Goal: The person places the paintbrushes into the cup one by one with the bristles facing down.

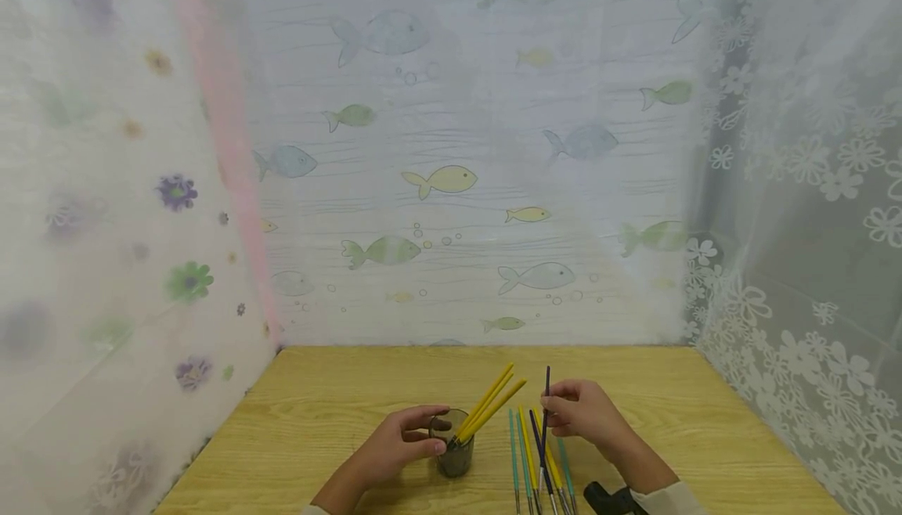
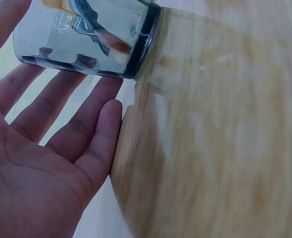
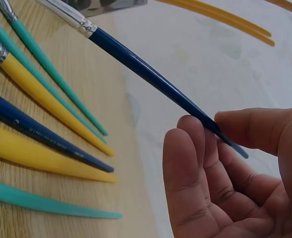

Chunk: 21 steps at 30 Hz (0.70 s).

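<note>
My left hand [image 1: 402,446] holds a dark, see-through glass [image 1: 455,462] upright on the table, thumb on the near side and fingers around the far side. Several yellow-handled paintbrushes [image 1: 489,405] lean to the right inside it, and bristles [image 2: 113,42] show through the glass wall in the left wrist view. Between thumb and fingertips, my right hand [image 1: 581,417] pinches a dark blue paintbrush [image 3: 146,74] near the thin end of its handle. Its metal ferrule points down, above a row of loose brushes.
Turquoise brushes [image 1: 513,448], yellow brushes [image 3: 46,89] and another dark blue brush [image 3: 41,131] lie side by side on the wooden table [image 1: 317,397]. A black object [image 1: 607,499] sits by the right wrist. Patterned curtains [image 1: 451,108] enclose the table's back and sides.
</note>
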{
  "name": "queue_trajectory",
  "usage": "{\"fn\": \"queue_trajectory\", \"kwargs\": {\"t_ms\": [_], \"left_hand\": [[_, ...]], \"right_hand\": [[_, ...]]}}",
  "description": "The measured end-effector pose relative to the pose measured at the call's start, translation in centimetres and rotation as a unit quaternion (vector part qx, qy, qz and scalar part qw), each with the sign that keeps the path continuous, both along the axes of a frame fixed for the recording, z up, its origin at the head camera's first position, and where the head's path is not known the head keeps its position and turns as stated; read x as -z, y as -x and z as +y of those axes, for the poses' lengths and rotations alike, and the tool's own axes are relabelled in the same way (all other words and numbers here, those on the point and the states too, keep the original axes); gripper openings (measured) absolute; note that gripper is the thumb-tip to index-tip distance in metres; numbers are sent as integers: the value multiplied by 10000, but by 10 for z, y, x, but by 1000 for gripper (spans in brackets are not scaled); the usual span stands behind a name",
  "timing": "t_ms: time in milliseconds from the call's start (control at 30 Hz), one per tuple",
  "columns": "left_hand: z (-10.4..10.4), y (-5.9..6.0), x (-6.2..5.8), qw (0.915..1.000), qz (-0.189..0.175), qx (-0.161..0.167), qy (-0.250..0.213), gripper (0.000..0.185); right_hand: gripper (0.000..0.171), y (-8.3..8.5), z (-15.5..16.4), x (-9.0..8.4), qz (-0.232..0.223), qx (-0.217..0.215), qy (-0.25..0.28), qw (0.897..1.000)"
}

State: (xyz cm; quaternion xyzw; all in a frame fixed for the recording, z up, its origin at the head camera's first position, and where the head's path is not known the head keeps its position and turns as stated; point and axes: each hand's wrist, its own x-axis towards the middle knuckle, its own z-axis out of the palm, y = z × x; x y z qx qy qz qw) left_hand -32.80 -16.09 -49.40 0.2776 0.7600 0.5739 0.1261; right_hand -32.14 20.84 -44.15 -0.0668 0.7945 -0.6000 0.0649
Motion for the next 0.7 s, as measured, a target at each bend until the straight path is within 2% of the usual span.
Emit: {"fn": "queue_trajectory", "kwargs": {"t_ms": [167, 367, 700], "left_hand": [[0, 0, 0, 10000, -54, 12, -15, 55], [0, 1, -1, 10000, -52, 25, -18, 54], [-1, 0, -1, 10000, -50, 17, 10, 55]], "right_hand": [[34, -1, -2, -3, 143, 17, 52, 9999], [33, -6, -8, -15, 374, 65, 179, 9991], [38, -16, -21, -30, 732, 289, 752, 9941]]}}
